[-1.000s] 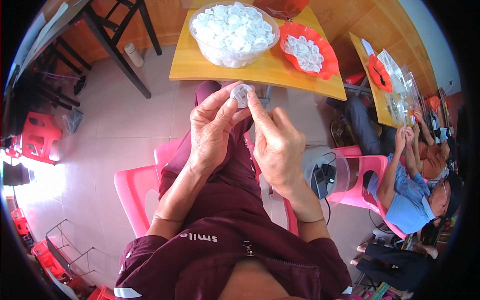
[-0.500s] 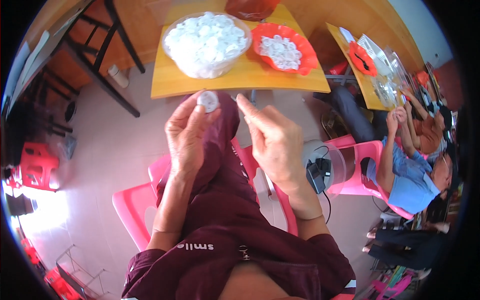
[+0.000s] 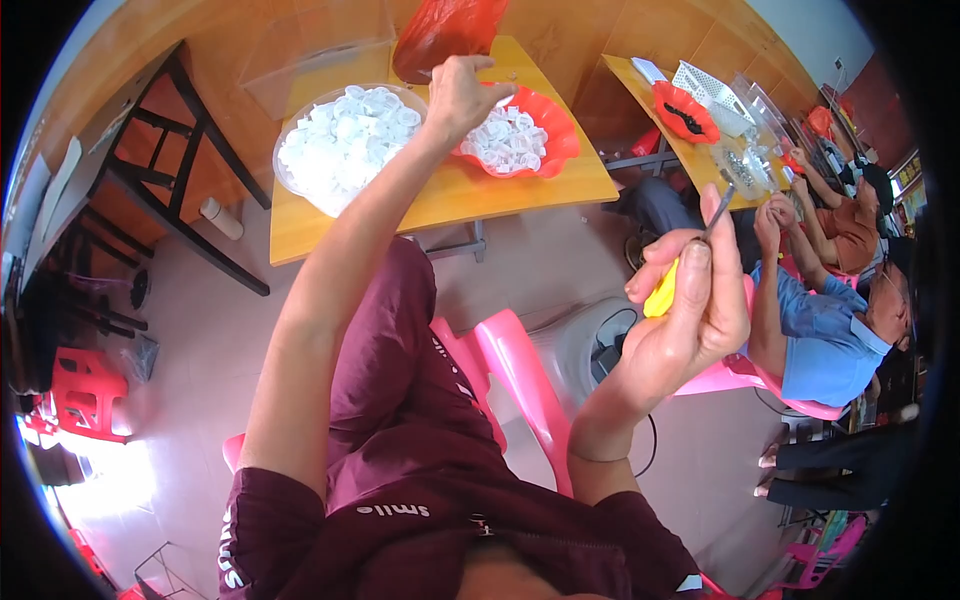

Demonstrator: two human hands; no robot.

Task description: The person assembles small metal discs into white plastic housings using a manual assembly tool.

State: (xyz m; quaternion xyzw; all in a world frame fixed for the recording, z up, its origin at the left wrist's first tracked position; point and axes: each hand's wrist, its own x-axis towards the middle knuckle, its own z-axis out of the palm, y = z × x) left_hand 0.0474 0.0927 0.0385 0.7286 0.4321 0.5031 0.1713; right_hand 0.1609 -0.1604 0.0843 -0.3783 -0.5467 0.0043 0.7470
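My left hand point(image 3: 460, 103) reaches over the far rim of a red scalloped bowl point(image 3: 563, 150), thumb and forefinger spread apart. A small white piece point(image 3: 508, 99) shows just under the thumb; whether it still touches the thumb is unclear. Several small white translucent plastic pieces point(image 3: 507, 140) lie in the bowl. To its left stands a large clear bowl point(image 3: 283, 180) heaped with similar pieces point(image 3: 350, 135). My right hand point(image 3: 690, 310), raised on the right, grips a small tool with a yellow handle point(image 3: 662, 290); its thin metal shaft point(image 3: 719, 212) points up.
Both bowls stand on a yellow table point(image 3: 440, 205); a red plastic bag point(image 3: 440, 35) is behind them. Right of me are a pink chair point(image 3: 530, 375) and a grey tub point(image 3: 575, 345) with black cables. Two people work at another table point(image 3: 640, 85) further right.
My left hand has gone from above my lap to the red bowl; the white disc is no longer pinched in its fingertips. My right hand has swung right and turned, showing the tool.
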